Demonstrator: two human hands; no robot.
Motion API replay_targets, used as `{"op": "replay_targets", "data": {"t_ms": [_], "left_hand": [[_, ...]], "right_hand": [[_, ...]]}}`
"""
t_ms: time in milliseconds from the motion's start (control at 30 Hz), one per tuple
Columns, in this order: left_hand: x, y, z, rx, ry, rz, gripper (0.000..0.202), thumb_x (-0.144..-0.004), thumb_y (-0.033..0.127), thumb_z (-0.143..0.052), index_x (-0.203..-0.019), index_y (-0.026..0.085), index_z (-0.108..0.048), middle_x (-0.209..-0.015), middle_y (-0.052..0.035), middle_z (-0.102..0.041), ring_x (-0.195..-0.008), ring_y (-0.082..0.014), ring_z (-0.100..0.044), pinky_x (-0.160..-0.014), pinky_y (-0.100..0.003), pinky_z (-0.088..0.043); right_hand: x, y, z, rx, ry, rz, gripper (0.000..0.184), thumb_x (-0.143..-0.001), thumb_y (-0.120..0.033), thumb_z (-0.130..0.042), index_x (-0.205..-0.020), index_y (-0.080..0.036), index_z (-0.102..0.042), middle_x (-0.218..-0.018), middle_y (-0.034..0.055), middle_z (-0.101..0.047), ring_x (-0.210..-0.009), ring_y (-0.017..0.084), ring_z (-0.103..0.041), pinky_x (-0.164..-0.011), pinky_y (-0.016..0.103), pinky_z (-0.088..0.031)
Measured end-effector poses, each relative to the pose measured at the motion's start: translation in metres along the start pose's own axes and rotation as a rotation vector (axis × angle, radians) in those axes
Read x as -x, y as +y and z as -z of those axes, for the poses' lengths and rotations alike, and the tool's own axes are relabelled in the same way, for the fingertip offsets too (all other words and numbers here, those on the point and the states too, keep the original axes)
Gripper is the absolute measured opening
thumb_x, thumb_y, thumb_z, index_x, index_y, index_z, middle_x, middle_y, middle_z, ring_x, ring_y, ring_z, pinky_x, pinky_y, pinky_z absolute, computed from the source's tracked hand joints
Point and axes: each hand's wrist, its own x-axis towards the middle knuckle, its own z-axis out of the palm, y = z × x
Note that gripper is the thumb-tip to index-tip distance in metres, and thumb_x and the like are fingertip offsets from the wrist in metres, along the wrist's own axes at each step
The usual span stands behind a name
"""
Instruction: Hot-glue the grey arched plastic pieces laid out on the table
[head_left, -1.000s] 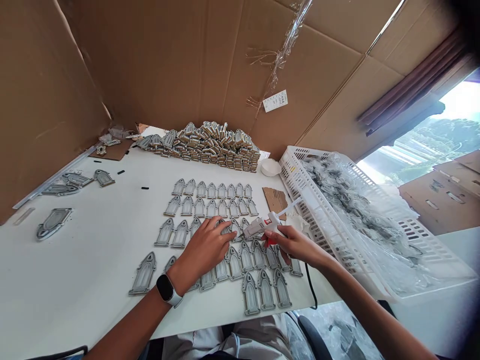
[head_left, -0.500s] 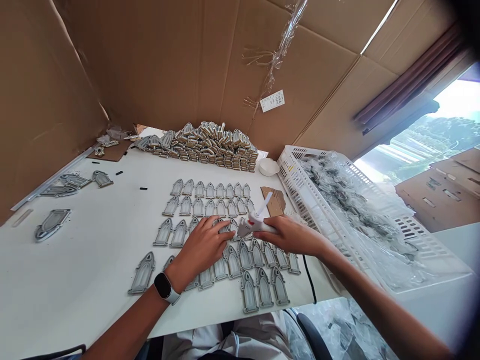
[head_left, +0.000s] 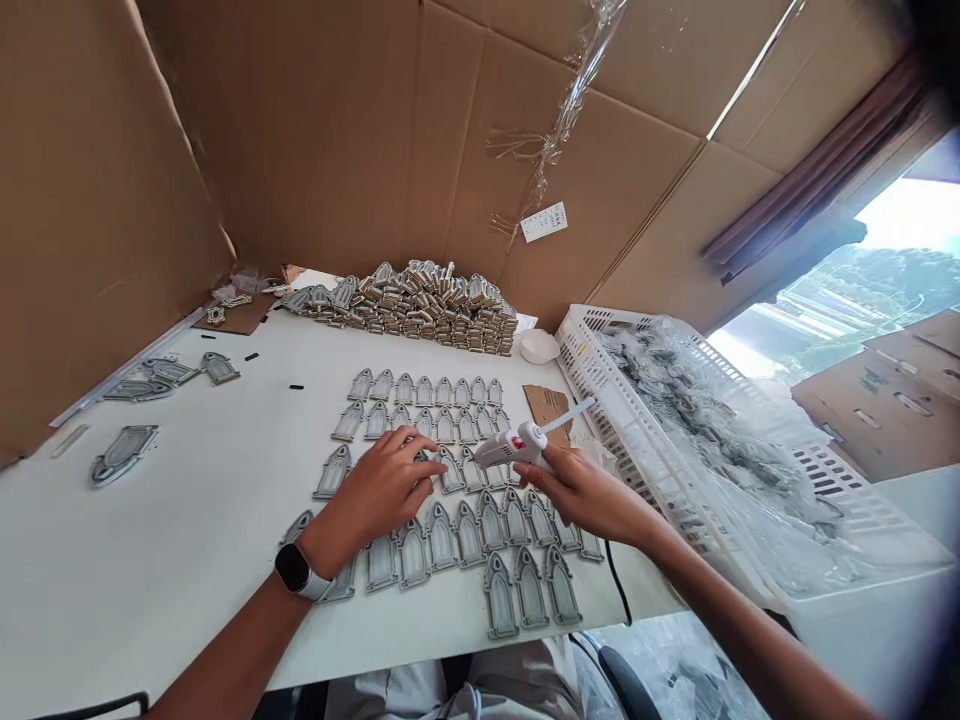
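Left hand: at lower centre of the frame, the left hand spreads bent, parted fingers over the rows of arched frames; whether the fingertips touch one, I cannot tell.
Glue gun: between the hands, the white glue gun sits right of the left fingertips, clear of them; half a second ago they nearly met.
Direction: nozzle left and slightly down, long axis near level; its glue stick slants upper right, flatter than before.
Right hand: the right hand, right of centre, grips the gun's handle.
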Motion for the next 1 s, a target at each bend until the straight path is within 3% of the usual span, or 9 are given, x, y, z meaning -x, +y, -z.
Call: {"op": "replay_targets", "data": {"t_ms": [133,300,567,667,767,1000], "left_hand": [[0.001,-0.003,0.001,-0.013,-0.016,0.009,0.037,-0.107,0.022,-0.056,-0.128,0.033,-0.085,-0.139,-0.0042,-0.075,-0.136,-0.0320,-0.058,-0.113,-0.057,-0.055],[0.001,0.002,-0.002,-0.017,-0.038,0.013,0.039,-0.107,0.024,-0.057,-0.135,0.037,-0.082,-0.143,-0.0024,-0.073,-0.140,-0.0320,-0.056,-0.116,-0.058,-0.054],[0.003,0.003,-0.003,-0.018,-0.026,0.001,0.037,-0.105,0.023,-0.062,-0.131,0.036,-0.084,-0.146,-0.0038,-0.072,-0.141,-0.0324,-0.055,-0.115,-0.054,-0.052],[0.003,0.005,-0.002,-0.020,-0.022,-0.002,0.036,-0.105,0.023,-0.062,-0.130,0.035,-0.084,-0.145,-0.0040,-0.072,-0.139,-0.0320,-0.056,-0.113,-0.053,-0.053],[0.003,0.006,-0.003,-0.032,-0.018,0.001,0.036,-0.105,0.023,-0.062,-0.131,0.035,-0.084,-0.144,-0.0042,-0.073,-0.138,-0.0318,-0.057,-0.113,-0.053,-0.054],[0.004,0.010,-0.006,-0.064,0.002,0.021,0.035,-0.107,0.025,-0.061,-0.130,0.035,-0.085,-0.146,-0.0048,-0.072,-0.144,-0.0342,-0.054,-0.118,-0.056,-0.051]], "right_hand": [[-0.022,0.011,-0.026,-0.172,-0.022,-0.077,0.073,-0.110,-0.078,-0.034,-0.109,-0.015,-0.071,-0.074,0.0041,-0.066,-0.064,0.011,-0.062,-0.071,0.025,-0.046],[-0.038,0.011,-0.041,-0.253,-0.033,-0.090,0.071,-0.109,-0.078,-0.040,-0.110,-0.014,-0.070,-0.068,0.0021,-0.063,-0.063,0.011,-0.062,-0.069,0.022,-0.045],[-0.038,0.003,-0.039,-0.171,-0.011,-0.064,0.067,-0.113,-0.070,-0.037,-0.107,-0.013,-0.071,-0.077,0.0053,-0.069,-0.070,0.013,-0.065,-0.075,0.022,-0.041],[-0.040,0.002,-0.039,-0.064,0.052,-0.052,0.062,-0.113,-0.066,-0.041,-0.105,-0.011,-0.068,-0.096,0.0125,-0.075,-0.086,0.016,-0.068,-0.075,0.024,-0.033],[-0.042,-0.004,-0.035,0.042,0.081,-0.017,0.061,-0.112,-0.066,-0.043,-0.107,-0.011,-0.068,-0.103,0.0162,-0.074,-0.093,0.019,-0.068,-0.074,0.026,-0.023],[-0.044,-0.037,-0.010,0.161,0.021,0.066,0.045,-0.108,-0.059,-0.056,-0.104,-0.017,-0.072,-0.101,0.0096,-0.074,-0.082,0.013,-0.058,-0.073,0.028,-0.018]]}}
